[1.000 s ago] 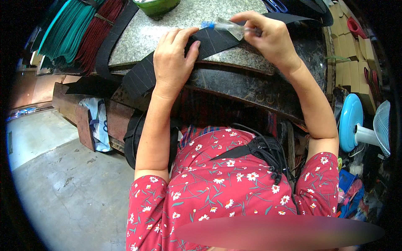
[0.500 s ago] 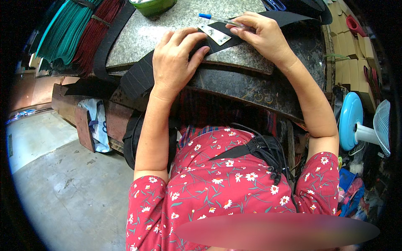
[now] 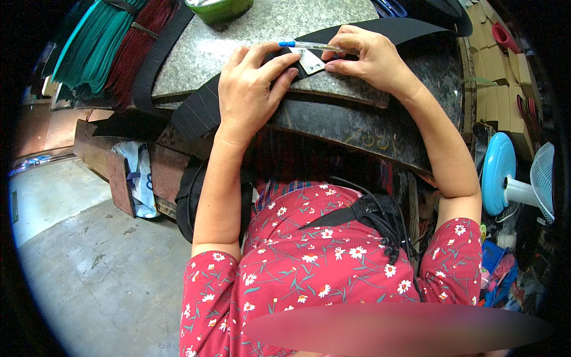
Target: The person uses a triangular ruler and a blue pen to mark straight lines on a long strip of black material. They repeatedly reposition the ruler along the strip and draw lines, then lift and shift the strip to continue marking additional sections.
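Note:
A long black strip of fabric-like material (image 3: 199, 109) lies curved along the grey speckled slab (image 3: 303, 25), pale lines crossing its left part. My left hand (image 3: 251, 83) bends over it, fingers curled and thumb near the forefinger, pinching at the strip beside a small white template (image 3: 308, 62). Dark marks dot that flat template, whose left edge meets my left fingertips. In my right hand (image 3: 370, 62) is a clear pen with a blue end (image 3: 306, 45), lying nearly level and pointing left. My right thumb and a finger touch the template's right corner.
Bundles of teal strips (image 3: 98, 44) and dark red strips (image 3: 140, 53) stand at the far left. A green bowl (image 3: 220, 11) sits at the slab's back edge, and blue-handled scissors (image 3: 392, 7) lie behind my right hand. A blue and white fan (image 3: 499, 172) stands at right.
My right hand has come slightly left and down, its fingertips now at the template's corner. The pen has tipped to nearly level. The template has shifted and turned a little.

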`<state>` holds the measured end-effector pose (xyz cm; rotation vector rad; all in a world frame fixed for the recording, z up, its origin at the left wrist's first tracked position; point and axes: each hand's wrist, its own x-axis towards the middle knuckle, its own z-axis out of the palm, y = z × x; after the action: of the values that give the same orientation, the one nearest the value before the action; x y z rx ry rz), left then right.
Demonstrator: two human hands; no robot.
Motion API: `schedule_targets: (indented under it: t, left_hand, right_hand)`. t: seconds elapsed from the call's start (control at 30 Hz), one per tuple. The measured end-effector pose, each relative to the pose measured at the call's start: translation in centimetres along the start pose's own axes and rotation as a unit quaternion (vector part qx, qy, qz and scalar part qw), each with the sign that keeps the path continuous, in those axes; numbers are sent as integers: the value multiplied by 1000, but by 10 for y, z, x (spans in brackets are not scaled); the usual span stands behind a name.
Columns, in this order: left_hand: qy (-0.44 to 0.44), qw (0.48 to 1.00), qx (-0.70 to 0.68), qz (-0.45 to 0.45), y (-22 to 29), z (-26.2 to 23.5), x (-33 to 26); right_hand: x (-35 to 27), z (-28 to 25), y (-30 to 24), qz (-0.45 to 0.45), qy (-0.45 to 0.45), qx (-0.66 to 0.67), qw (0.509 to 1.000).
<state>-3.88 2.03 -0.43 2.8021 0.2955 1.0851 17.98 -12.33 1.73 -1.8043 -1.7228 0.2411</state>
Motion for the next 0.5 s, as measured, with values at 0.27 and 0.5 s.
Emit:
schedule_targets:
  t: [0.27,0.5]
  left_hand:
    - [-1,1000,-2,-2,0,-1,0]
    - [8,1000,-5,5,0,0,1]
  right_hand:
    - [0,-2,-6,-6,-6,-13,1000]
    - [0,-2,-3,-5,-6,-10,1000]
